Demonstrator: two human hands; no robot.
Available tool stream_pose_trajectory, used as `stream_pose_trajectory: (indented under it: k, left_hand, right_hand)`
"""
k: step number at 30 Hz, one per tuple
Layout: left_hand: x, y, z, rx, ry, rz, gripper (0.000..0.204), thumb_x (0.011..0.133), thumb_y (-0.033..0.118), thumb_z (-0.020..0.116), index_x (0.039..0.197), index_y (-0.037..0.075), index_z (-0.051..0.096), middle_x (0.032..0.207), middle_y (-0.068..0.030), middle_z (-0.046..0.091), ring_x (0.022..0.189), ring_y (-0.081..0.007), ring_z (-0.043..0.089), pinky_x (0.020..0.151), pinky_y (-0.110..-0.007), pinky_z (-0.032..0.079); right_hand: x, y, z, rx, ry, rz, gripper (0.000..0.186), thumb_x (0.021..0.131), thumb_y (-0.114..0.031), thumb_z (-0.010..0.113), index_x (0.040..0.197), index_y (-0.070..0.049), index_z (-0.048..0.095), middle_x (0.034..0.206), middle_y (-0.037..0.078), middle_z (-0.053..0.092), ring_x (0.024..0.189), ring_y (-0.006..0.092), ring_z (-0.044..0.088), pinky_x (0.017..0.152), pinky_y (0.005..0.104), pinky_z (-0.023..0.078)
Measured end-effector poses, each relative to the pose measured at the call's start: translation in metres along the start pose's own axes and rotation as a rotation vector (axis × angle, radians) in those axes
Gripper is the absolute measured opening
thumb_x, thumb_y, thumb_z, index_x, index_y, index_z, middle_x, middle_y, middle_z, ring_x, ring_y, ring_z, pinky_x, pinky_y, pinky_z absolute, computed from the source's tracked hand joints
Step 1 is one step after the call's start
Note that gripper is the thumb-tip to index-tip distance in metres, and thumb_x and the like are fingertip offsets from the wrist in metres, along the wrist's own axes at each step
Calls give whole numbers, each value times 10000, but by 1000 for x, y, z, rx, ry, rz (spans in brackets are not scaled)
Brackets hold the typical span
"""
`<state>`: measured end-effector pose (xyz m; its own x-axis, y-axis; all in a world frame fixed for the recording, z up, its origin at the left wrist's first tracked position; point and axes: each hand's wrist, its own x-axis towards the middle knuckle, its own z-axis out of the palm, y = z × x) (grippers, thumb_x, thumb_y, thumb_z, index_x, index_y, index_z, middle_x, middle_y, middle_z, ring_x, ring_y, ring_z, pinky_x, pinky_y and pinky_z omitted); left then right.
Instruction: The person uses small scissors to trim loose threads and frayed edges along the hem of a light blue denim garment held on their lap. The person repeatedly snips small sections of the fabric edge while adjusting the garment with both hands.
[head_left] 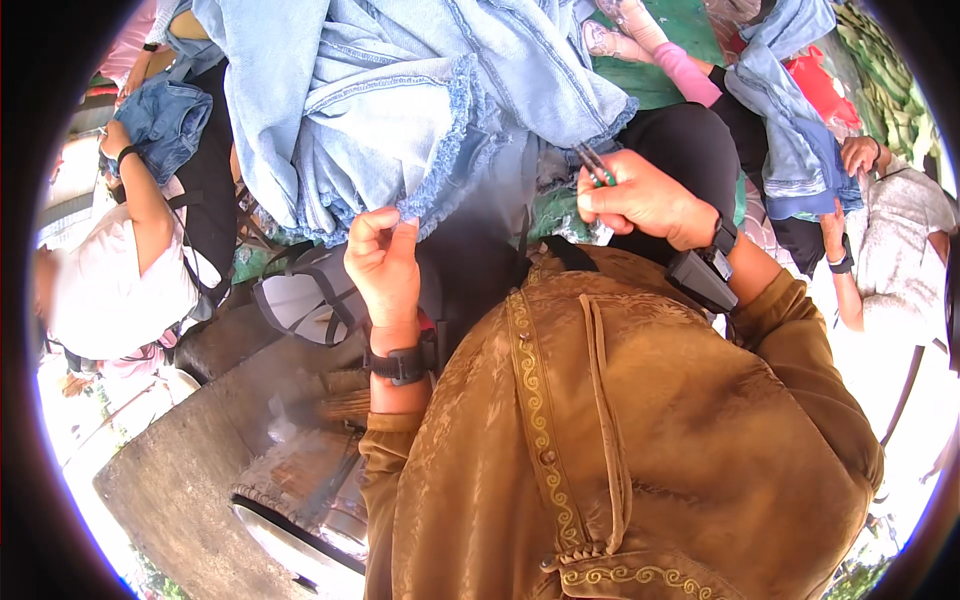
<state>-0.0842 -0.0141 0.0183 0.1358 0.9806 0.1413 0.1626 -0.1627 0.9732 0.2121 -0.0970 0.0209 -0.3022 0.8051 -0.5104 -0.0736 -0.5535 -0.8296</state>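
Light-blue denim garments (pixel 390 110) with frayed hems lie heaped in front of me. At the near end of the heap, my left hand (pixel 385 265) pinches the frayed hem (pixel 425 205) between thumb and fingertips. To the right, my right hand (pixel 650 200) is closed around small thread snips (pixel 594 160), whose two slim metal blades point toward the denim, a little apart from its right edge. Most of the snips' body is hidden in the fist.
On the left, a person in a white top (pixel 125 270) handles darker denim shorts (pixel 165 120). At the right, another person's hands (pixel 858 155) hold light-blue denim (pixel 795 120). A grey cap-like object (pixel 305 300) is beside my left wrist. Below it stands a worn board (pixel 190 430).
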Motion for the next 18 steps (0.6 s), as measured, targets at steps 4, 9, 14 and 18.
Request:
stream_pose_trajectory:
  k: [4,9,14,18]
  left_hand:
    - [-14,18,12,-272,110,-253,151,833,-44,630,868,82,554,872,-8,569,710,-65,546,597,-236,520]
    - [-15,24,19,-296,46,-118,149,848,-39,615,886,81,535,868,-8,555,726,-65,554,594,-242,538]
    - [-9,52,32,-169,-16,-64,164,833,-39,636,901,68,532,881,-8,534,741,-65,520,637,-229,505]
    - [2,43,44,168,99,86,244,780,6,713,928,55,525,867,16,494,748,-67,442,687,-202,409]
  right_hand:
    - [12,17,2,-443,291,-459,145,787,-74,620,900,16,618,762,41,594,715,124,571,645,255,453]
    - [32,-33,33,-717,370,-897,274,758,-57,642,1031,-45,637,976,88,628,823,203,621,728,292,496]
    - [70,-84,73,-949,368,-964,217,726,-187,670,929,-114,642,934,103,639,793,320,635,642,426,500]
    - [84,-97,73,-889,321,-912,189,734,-238,647,819,-77,600,754,116,612,713,337,605,596,439,467]
